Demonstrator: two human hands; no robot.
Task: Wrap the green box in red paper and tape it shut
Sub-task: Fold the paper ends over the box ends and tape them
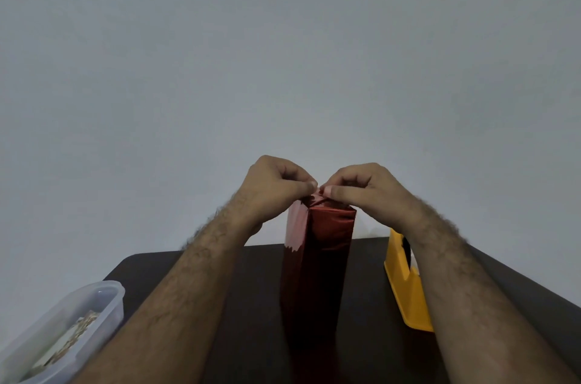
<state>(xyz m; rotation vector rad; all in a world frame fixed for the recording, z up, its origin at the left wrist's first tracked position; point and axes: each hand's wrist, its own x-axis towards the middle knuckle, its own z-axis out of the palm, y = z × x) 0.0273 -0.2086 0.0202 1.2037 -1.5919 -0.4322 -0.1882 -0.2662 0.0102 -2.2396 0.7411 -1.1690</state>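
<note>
A tall box covered in shiny red paper [317, 261] stands upright in the middle of the dark table [251, 305]. No green shows; the box itself is hidden under the paper. My left hand [276, 185] and my right hand [361, 188] meet over the box's top end. Both pinch the folded red paper flap there between thumb and fingers, fingertips almost touching each other. Whether a piece of tape lies between the fingers cannot be told.
A yellow tape dispenser [405, 286] stands on the table right of the box, partly behind my right forearm. A clear plastic container [63, 330] with pale contents sits at the lower left. A plain grey wall fills the background.
</note>
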